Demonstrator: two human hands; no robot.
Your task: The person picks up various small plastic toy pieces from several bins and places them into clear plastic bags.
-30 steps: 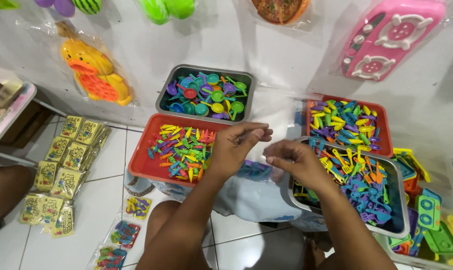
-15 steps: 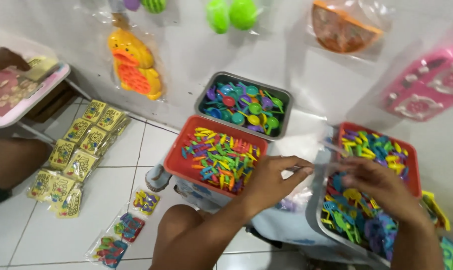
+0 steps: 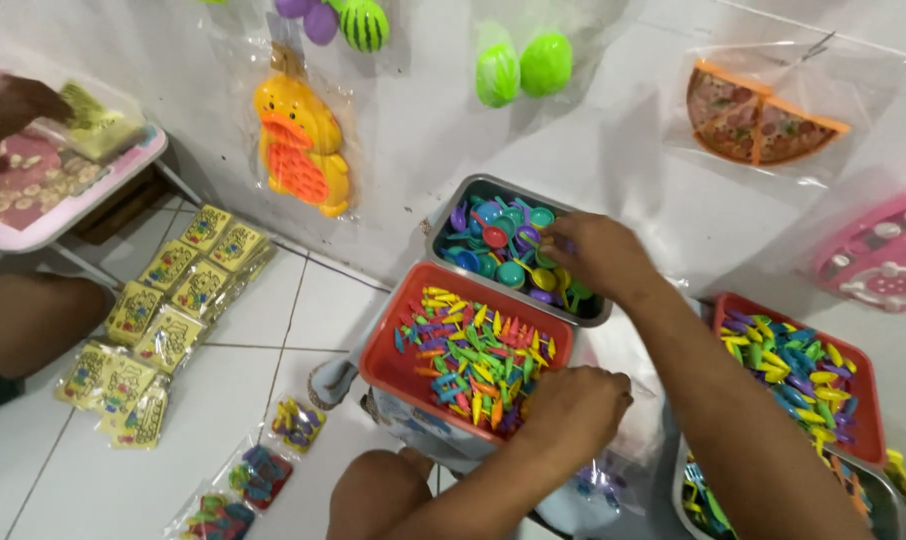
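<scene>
Over the trays | we are dipping our right hand [image 3: 598,255] into the grey tray [image 3: 460,205], fingers closing on small plastic pieces [image 3: 503,250] | left hand [image 3: 573,412] curled, resting in red tray [image 3: 398,365], grip unclear | next: careful lifting.

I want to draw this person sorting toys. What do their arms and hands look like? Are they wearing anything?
Both arms are bare as far as the head camera shows: no sleeves, gloves or watch in view. The left hand and right hand show no rings or bracelets that I can make out. Fingers are partly hidden, so small details cannot be told.
</scene>
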